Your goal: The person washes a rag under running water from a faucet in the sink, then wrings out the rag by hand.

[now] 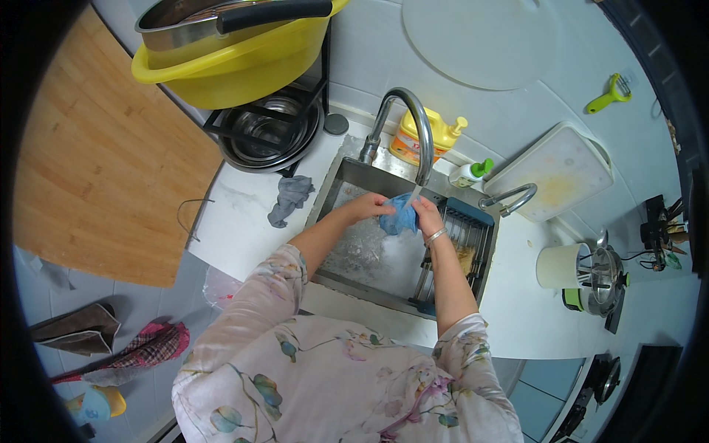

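A wet blue cloth [397, 220] is stretched between my two hands above the steel sink [354, 290]. My left hand [370, 207] pinches its left side, and my right hand [429, 216], with a bracelet at the wrist, grips its right side. Water runs onto the cloth from the tall curved faucet [425, 133]. Foamy water covers the sink's bottom. A wire draining rack [469, 213] with blue-green ends spans the sink's right part, partly behind my right forearm, and something yellowish-brown lies in it.
A grey rag [289, 200] lies on the counter left of the sink. Behind the sink stand a yellow detergent jug [410, 138] and a green-topped pump bottle [471, 173]. A second small faucet [515, 200] and a white cutting board [554, 171] are at right. Steel bowls [266, 133] sit in a black rack.
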Demonstrator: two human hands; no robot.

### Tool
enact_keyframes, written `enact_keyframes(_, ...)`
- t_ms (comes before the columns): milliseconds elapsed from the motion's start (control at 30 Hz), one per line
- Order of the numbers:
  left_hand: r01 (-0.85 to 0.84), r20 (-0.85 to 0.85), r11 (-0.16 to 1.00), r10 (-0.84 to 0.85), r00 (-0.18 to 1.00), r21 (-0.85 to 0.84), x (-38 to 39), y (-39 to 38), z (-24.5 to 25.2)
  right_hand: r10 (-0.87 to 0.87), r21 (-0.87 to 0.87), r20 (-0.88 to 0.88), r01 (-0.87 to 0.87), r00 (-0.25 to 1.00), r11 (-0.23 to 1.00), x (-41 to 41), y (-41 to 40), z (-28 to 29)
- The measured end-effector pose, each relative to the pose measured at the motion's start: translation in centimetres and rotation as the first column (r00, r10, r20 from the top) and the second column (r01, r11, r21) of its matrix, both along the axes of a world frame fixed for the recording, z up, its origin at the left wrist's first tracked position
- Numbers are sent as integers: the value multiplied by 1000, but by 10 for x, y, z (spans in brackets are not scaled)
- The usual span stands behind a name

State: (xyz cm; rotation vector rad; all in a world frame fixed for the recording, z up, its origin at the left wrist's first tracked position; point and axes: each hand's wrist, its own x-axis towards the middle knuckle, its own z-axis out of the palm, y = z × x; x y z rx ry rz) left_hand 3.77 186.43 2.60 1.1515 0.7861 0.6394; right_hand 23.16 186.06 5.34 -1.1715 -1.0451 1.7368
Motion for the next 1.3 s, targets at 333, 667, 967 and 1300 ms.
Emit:
enact_keyframes(333,-305,-47,893,338,940,331,28,-1,27,156,62,303,-183,940,981,26,-25,-61)
enact_keyframes(667,-80,-128,997,79,989,-5,40,15,24,-56,398,388,-113,920,910,2,-17,-58)
enact_keyframes(967,-215,-404,934,321,857,286,-2,17,-12,-37,-123,73,46,997,991,-19,-8,-17)
enact_keyframes(1300,-355,-382,926,377,843,131,30,-15,-28,-300,34,319,305,899,952,26,-9,-94)
